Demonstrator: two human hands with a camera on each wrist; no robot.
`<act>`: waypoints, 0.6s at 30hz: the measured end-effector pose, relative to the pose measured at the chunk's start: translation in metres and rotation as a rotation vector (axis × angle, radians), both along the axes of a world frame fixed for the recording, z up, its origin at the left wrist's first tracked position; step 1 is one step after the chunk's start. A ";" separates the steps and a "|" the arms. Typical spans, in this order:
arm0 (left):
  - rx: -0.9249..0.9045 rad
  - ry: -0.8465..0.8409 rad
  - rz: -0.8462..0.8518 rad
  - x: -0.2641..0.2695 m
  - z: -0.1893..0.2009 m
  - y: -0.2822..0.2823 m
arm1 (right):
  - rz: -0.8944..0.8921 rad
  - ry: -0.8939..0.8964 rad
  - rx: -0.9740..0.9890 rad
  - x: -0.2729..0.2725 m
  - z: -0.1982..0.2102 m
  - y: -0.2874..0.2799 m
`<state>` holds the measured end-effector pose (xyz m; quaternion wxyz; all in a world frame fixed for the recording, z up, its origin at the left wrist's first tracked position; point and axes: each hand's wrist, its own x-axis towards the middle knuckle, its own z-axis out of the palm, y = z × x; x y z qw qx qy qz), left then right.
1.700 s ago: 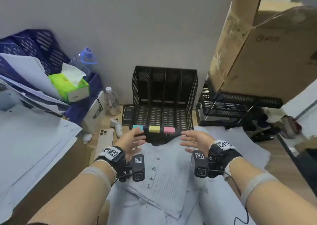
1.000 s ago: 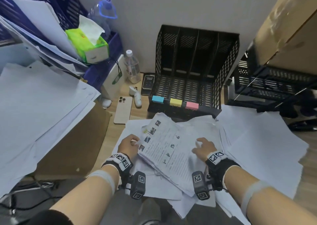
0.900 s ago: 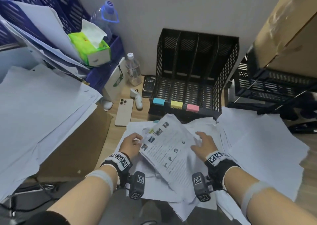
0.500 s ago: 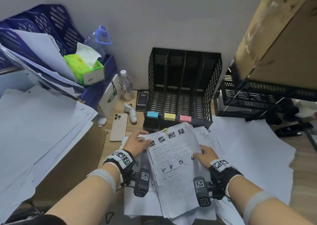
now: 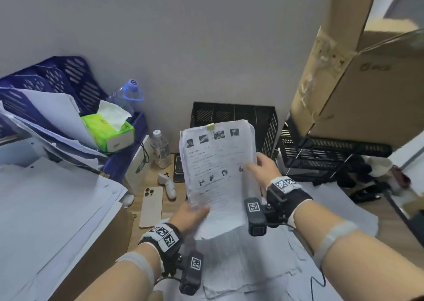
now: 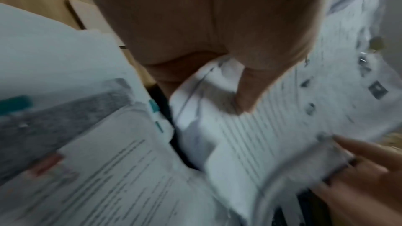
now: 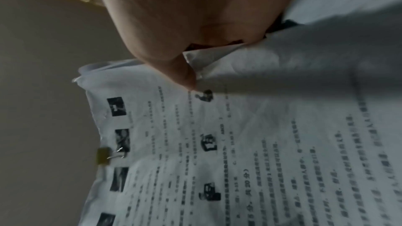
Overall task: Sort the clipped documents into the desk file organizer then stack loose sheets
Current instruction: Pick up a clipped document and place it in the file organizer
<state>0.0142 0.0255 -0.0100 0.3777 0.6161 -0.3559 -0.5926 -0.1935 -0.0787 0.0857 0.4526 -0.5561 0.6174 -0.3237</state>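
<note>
A printed document point(image 5: 218, 163) bound by a yellow binder clip point(image 5: 210, 126) at its top edge stands nearly upright in the air in front of the black mesh file organizer point(image 5: 263, 121). My left hand point(image 5: 191, 213) pinches its lower left corner, thumb on the front page point(image 6: 272, 126). My right hand point(image 5: 261, 167) grips its right edge, thumb pressed on the print point(image 7: 239, 143). The clip point(image 7: 102, 157) shows clearly in the right wrist view. Loose sheets point(image 5: 243, 261) lie spread on the desk below. The document hides the organizer's slots and its coloured labels.
Left: a tall paper pile point(image 5: 46, 209), blue trays point(image 5: 57, 82), a green tissue box point(image 5: 107, 131), two bottles point(image 5: 160, 149), a phone point(image 5: 151, 206). Right: a black wire rack point(image 5: 321, 154) under a cardboard box point(image 5: 367, 82). More clipped papers with teal and pink clips point(image 6: 87, 135) lie below.
Both hands have lifted the clipped document off the paper pile and tilted it upright in front of the organizer. My left hand slid from its upper left edge down to the lower corner.
</note>
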 end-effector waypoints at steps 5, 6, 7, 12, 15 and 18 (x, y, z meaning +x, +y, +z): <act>-0.325 -0.378 0.153 -0.001 0.044 -0.031 | 0.048 -0.223 0.051 0.034 0.058 -0.016; -0.366 -0.389 0.158 -0.001 0.050 -0.035 | 0.108 -0.352 0.144 0.039 0.074 -0.017; -0.387 -0.404 0.154 0.000 0.053 -0.039 | 0.158 -0.450 0.221 0.043 0.089 -0.019; -0.397 -0.421 0.122 -0.010 0.053 -0.061 | 0.100 -0.313 0.083 0.055 0.131 -0.039; -0.373 -0.384 0.046 -0.024 0.050 -0.075 | 0.078 -0.074 -0.085 0.055 0.131 -0.050; -0.301 -0.353 -0.009 -0.037 0.043 -0.092 | 0.118 0.088 -0.179 0.050 0.126 -0.065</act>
